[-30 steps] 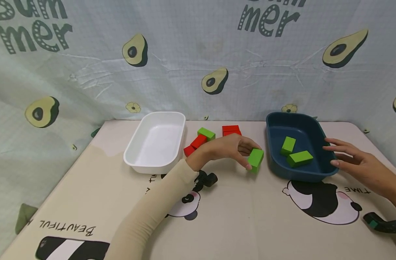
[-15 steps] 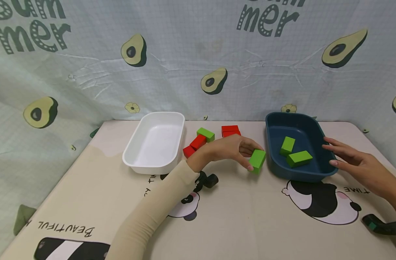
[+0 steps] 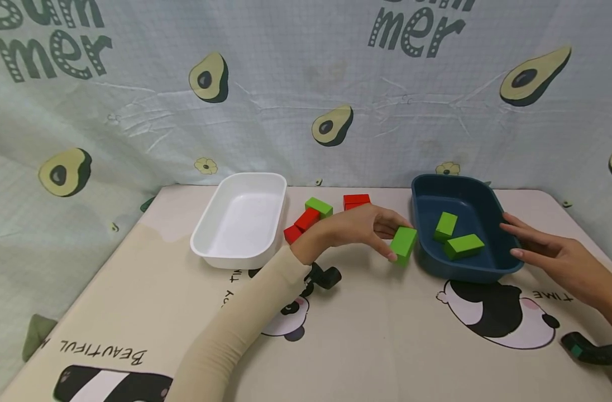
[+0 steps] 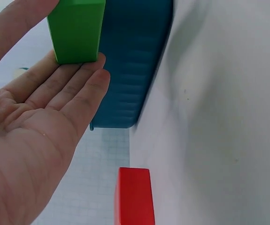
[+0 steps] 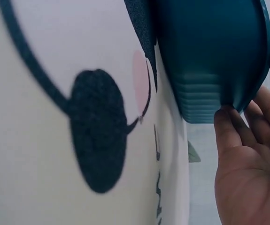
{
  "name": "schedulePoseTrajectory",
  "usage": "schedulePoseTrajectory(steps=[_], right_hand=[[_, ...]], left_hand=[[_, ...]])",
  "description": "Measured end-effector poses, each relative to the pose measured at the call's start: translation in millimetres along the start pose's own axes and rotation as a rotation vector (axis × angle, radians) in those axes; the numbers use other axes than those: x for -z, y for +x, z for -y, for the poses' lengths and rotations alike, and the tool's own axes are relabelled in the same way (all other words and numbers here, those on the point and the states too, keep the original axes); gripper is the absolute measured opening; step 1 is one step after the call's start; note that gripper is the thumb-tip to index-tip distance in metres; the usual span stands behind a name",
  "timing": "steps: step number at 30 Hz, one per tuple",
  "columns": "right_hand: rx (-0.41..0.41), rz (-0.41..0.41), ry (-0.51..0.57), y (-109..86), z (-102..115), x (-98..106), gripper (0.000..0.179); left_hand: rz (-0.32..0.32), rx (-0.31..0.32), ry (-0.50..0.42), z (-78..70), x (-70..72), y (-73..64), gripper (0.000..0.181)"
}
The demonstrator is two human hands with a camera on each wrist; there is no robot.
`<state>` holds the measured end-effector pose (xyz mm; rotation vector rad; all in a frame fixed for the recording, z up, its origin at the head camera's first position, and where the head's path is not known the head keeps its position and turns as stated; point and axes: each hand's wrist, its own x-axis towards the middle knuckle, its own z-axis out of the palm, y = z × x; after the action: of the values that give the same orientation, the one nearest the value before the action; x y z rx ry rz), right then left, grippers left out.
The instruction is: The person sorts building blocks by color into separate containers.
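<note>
My left hand (image 3: pixel 358 228) pinches a green block (image 3: pixel 403 244) between thumb and fingers, just left of the dark blue tub (image 3: pixel 431 267). In the left wrist view the same green block (image 4: pixel 77 35) sits against the fingertips, with the blue tub (image 4: pixel 130 70) behind it. Two more green blocks, one upright-leaning (image 3: pixel 445 226) and one lying flat (image 3: pixel 463 246), are inside the tub. At the tub's right side is my right hand (image 3: pixel 554 259), its fingers extended along the rim. In the right wrist view, the right hand's fingertips (image 5: pixel 226 112) touch or nearly touch the tub wall.
A white tub (image 3: pixel 235 257) stands at the left. Between the tubs lie a green block (image 3: pixel 319 207), red blocks (image 3: pixel 307 219) beside it, and further red blocks (image 3: pixel 356 201) partly behind my left hand. A printed cloth (image 3: pixel 326 72) hangs behind the table.
My left hand has moved slightly right with the green block, bringing it closer to the blue tub's left side. My right hand has stayed nearly still beside the tub.
</note>
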<state>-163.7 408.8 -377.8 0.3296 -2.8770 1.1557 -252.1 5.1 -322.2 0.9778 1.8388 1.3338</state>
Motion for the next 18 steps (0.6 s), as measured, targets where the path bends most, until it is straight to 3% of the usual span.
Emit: schedulePoseTrajectory(steps=[5,18], right_hand=[[-0.021,0.018,-0.021,0.6,3.7,2.7,0.057],[0.024,0.032,0.0,1.0,4.9,6.8,0.057]], left_hand=[[-0.005,-0.003,-0.004,-4.1,-0.1,1.2,0.059],[-0.019,-0.026,0.022,-12.1,-3.6,2.4,0.059]])
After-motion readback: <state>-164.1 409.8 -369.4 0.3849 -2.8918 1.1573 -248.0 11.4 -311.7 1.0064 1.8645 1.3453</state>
